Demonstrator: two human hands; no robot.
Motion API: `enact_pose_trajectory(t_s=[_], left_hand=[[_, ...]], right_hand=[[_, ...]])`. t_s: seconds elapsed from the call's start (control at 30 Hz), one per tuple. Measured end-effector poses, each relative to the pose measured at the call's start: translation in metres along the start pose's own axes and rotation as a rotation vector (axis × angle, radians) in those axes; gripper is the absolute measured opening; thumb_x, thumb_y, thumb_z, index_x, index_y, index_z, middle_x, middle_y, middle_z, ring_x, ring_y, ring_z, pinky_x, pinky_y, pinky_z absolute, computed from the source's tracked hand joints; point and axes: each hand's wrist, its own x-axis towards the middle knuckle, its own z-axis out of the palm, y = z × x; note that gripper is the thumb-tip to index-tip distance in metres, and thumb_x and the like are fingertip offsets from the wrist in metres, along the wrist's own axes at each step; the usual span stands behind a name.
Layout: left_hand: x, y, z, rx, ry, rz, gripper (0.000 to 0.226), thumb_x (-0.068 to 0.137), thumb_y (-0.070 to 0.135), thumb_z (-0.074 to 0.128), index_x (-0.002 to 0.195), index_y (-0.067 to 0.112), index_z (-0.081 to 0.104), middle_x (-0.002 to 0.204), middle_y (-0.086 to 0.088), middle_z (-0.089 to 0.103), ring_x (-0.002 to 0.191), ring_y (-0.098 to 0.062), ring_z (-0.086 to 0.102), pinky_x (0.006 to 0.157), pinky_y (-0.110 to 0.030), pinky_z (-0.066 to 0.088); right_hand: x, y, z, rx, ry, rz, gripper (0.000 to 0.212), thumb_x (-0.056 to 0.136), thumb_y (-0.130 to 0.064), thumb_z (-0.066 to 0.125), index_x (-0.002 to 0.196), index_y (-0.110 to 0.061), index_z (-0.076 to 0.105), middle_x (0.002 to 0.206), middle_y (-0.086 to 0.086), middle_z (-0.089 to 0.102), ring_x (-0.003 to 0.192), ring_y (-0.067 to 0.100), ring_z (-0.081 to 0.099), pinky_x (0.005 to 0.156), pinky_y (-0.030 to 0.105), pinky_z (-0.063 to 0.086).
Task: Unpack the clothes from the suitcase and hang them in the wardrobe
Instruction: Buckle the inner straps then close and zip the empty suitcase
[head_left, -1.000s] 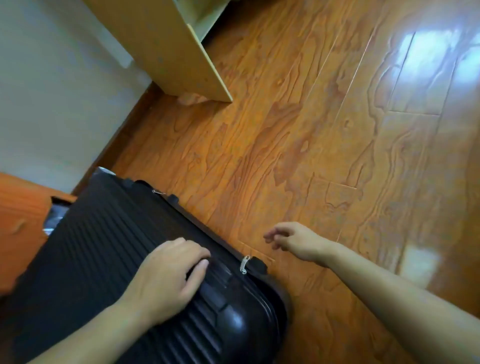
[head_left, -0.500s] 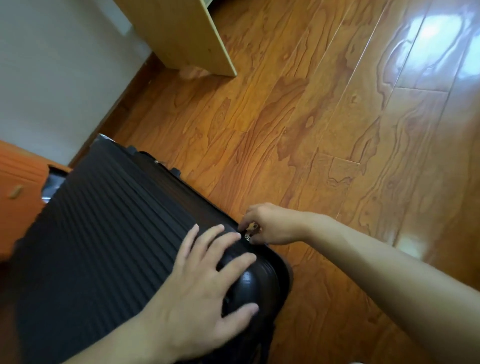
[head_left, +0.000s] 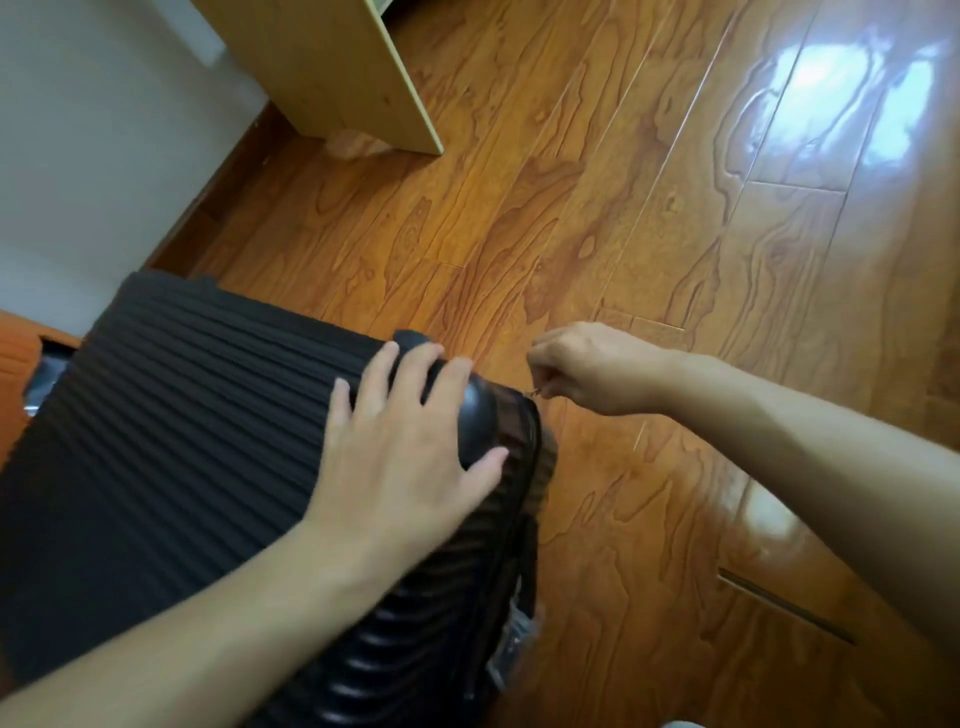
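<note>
Since half a second ago, the right hand (head_left: 587, 371) has drawn the zip pull (head_left: 536, 392) a little further round the near corner of the suitcase (head_left: 171, 431), and the view has tipped so more of the corner shows. The black ribbed suitcase lies flat on the wooden floor (head_left: 649, 234), near the white wall (head_left: 93, 145), and is not open yet, so no clothes can be seen. The right hand's fingers are curled, pinching the small metal pull just beside the corner edge. The left hand (head_left: 410, 452) lies spread and flat on the lid at that same corner, fingers straight, pressing down rather than grasping. A pale wooden panel (head_left: 332, 73), perhaps furniture, stands on the floor further off; whether it is the wardrobe cannot be told. An orange wooden piece (head_left: 21, 364) sits at the left edge.

The step in hand looks like unzipping. To do it well, the pull should probably follow the curve of the corner closely, tugged along the track rather than outward, while the flat hand holds the lid steady so the zip does not snag.
</note>
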Motion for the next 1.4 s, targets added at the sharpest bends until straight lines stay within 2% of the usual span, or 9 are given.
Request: enact_pose_trajectory(t_s=[0.23, 0.4, 0.6, 0.73, 0.93, 1.03, 1.13, 1.23, 1.4], left_hand=[[0.104, 0.034, 0.006, -0.042, 0.029, -0.007, 0.062, 0.084, 0.058, 0.067, 0.133, 0.024, 0.051, 0.138, -0.001, 0.045, 0.134, -0.031, 0.042, 0.102, -0.077, 0.034], [0.112, 0.022, 0.001, -0.113, 0.099, 0.008, 0.068, 0.092, 0.056, 0.061, 0.15, 0.028, 0.04, 0.156, -0.006, 0.033, 0.149, -0.031, 0.024, 0.116, -0.067, 0.024], [-0.079, -0.028, 0.019, -0.049, -0.082, 0.549, 0.087, 0.083, 0.086, 0.044, 0.154, 0.038, 0.038, 0.167, -0.011, 0.02, 0.155, -0.041, 0.011, 0.113, -0.074, 0.025], [-0.109, -0.041, 0.026, 0.107, -0.138, 0.704, 0.098, 0.073, 0.093, 0.049, 0.153, 0.037, 0.043, 0.166, -0.014, 0.024, 0.151, -0.049, 0.019, 0.104, -0.08, 0.031], [-0.127, -0.057, 0.051, 0.413, 0.039, 1.167, 0.037, 0.104, 0.045, 0.048, 0.139, 0.037, 0.052, 0.161, -0.006, 0.039, 0.147, -0.043, 0.033, 0.109, -0.076, 0.026], [-0.105, -0.055, 0.04, 0.316, 0.01, 1.119, 0.028, 0.104, 0.034, 0.046, 0.13, 0.035, 0.057, 0.153, -0.008, 0.05, 0.147, -0.045, 0.032, 0.104, -0.079, 0.031], [-0.068, -0.043, 0.032, 0.298, 0.038, 1.021, 0.051, 0.095, 0.047, 0.055, 0.144, 0.03, 0.05, 0.162, -0.013, 0.034, 0.151, -0.048, 0.02, 0.106, -0.078, 0.028], [-0.027, -0.023, 0.021, 0.228, 0.061, 0.754, 0.094, 0.076, 0.076, 0.064, 0.152, 0.025, 0.041, 0.165, -0.015, 0.026, 0.152, -0.047, 0.016, 0.108, -0.075, 0.028], [0.061, 0.029, 0.017, 0.135, 0.194, 0.321, 0.096, 0.072, 0.079, 0.066, 0.147, 0.024, 0.043, 0.157, -0.009, 0.04, 0.147, -0.043, 0.031, 0.106, -0.071, 0.036]], right_hand=[[-0.035, 0.011, 0.021, 0.092, 0.126, 0.232, 0.016, 0.085, -0.01, 0.064, 0.08, -0.021, 0.054, 0.085, -0.006, 0.057, 0.083, 0.021, 0.059, 0.073, 0.04, 0.05], [-0.054, -0.015, 0.049, 0.164, 0.091, 0.207, 0.012, 0.085, -0.016, 0.062, 0.082, -0.021, 0.052, 0.086, -0.006, 0.056, 0.081, 0.022, 0.059, 0.07, 0.044, 0.052], [-0.021, 0.006, 0.03, 0.096, 0.386, 0.457, 0.01, 0.094, -0.026, 0.06, 0.09, -0.017, 0.056, 0.091, 0.004, 0.057, 0.087, 0.03, 0.057, 0.072, 0.04, 0.048], [-0.001, 0.028, 0.004, 0.027, 0.356, 0.521, 0.008, 0.095, -0.024, 0.063, 0.091, -0.017, 0.064, 0.097, 0.003, 0.061, 0.094, 0.028, 0.059, 0.075, 0.037, 0.048], [-0.006, 0.026, 0.012, 0.03, 0.397, 0.52, 0.006, 0.095, -0.019, 0.062, 0.09, -0.016, 0.064, 0.094, 0.0, 0.059, 0.092, 0.023, 0.056, 0.076, 0.039, 0.048], [-0.006, 0.027, 0.015, 0.031, 0.419, 0.487, 0.006, 0.094, -0.017, 0.062, 0.091, -0.012, 0.065, 0.094, 0.002, 0.061, 0.091, 0.023, 0.056, 0.075, 0.038, 0.046], [-0.013, 0.024, 0.017, 0.036, 0.355, 0.395, 0.004, 0.09, -0.014, 0.063, 0.086, -0.012, 0.063, 0.089, 0.0, 0.058, 0.085, 0.021, 0.054, 0.068, 0.034, 0.04], [-0.034, 0.027, 0.016, 0.074, 0.292, 0.313, 0.007, 0.085, -0.012, 0.069, 0.082, -0.014, 0.063, 0.084, -0.005, 0.056, 0.082, 0.019, 0.055, 0.067, 0.029, 0.035], [-0.09, 0.047, 0.017, 0.146, 0.32, 0.403, 0.017, 0.087, -0.011, 0.072, 0.078, -0.019, 0.061, 0.081, -0.006, 0.058, 0.08, 0.019, 0.057, 0.073, 0.036, 0.048]])
